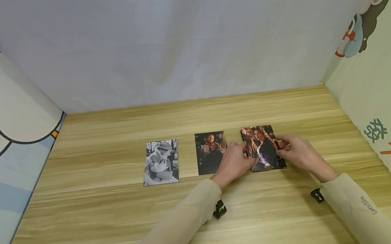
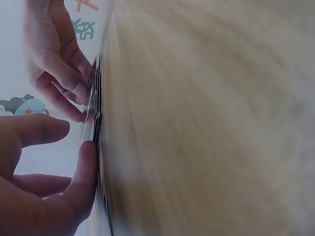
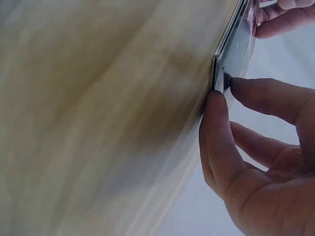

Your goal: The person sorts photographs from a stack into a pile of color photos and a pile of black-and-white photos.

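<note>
A small stack of photo cards [image 1: 262, 147], topped by a colour picture of a long-haired person, lies between my two hands. My right hand [image 1: 302, 153] pinches the stack at its right edge, with fingertips on the face and at the edge in the right wrist view. Along the opposite edge, my left hand [image 1: 234, 160] touches the stack with one fingertip [image 2: 87, 152], while another finger stands apart from it. A dark photo card [image 1: 207, 156] showing two people lies left of the stack, its right part covered by the left hand.
Farther left on the wood-grain table [image 1: 101, 207] lies a black-and-white photo card [image 1: 160, 162]. A pale cloth wall [image 1: 189, 52] rises along the back edge. Printed cloths with cartoon figures stand at both sides. Dark straps [image 1: 219, 209] show at the sleeve cuffs.
</note>
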### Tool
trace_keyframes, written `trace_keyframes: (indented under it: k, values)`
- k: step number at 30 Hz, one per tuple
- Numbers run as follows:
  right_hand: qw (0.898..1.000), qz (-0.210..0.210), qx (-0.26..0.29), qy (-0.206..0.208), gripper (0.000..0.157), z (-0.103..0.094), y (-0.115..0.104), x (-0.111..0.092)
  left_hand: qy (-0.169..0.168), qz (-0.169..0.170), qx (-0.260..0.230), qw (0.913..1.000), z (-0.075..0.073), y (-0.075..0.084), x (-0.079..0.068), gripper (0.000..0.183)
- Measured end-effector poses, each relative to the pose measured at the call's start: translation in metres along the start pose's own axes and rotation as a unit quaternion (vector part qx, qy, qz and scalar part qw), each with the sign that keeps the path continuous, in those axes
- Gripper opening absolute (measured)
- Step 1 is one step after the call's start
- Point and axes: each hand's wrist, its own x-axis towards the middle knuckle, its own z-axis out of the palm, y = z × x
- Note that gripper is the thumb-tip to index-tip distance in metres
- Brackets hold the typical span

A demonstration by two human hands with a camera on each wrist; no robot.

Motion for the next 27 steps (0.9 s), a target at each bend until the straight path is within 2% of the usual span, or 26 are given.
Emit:
trace_keyframes:
  k: [13,19,20,24,25,27]
  values:
    - [1.000,-0.004,-0.006,-0.002,0.055,0.0000,0.0003,0.0014,-0.026,-0.012,-0.036,0.9989,-0.0026,-0.0023,0.0069,0.063]
    - [1.000,-0.014,-0.011,0.003,0.054,0.0002,0.0002,0.0028,-0.027,-0.003,-0.024,0.9993,-0.0037,-0.0027,0.0090,0.056]
    - [1.000,-0.015,-0.011,0.003,0.054,0.0003,0.0004,0.0029,-0.026,-0.001,-0.022,0.9994,-0.0039,-0.0028,0.0093,0.053]
    - [1.000,-0.016,-0.011,0.000,0.054,0.0006,0.0012,0.0034,-0.037,-0.001,-0.026,0.9990,-0.0059,-0.0023,0.0095,0.022]
    - [1.000,-0.016,-0.011,-0.001,0.054,0.0007,0.0013,0.0035,-0.039,-0.003,-0.026,0.9989,-0.0065,-0.0020,0.0092,0.020]
    - [1.000,-0.017,-0.013,-0.001,0.054,0.0007,0.0016,0.0038,-0.045,-0.007,-0.028,0.9986,-0.0072,-0.0015,0.0092,0.032]
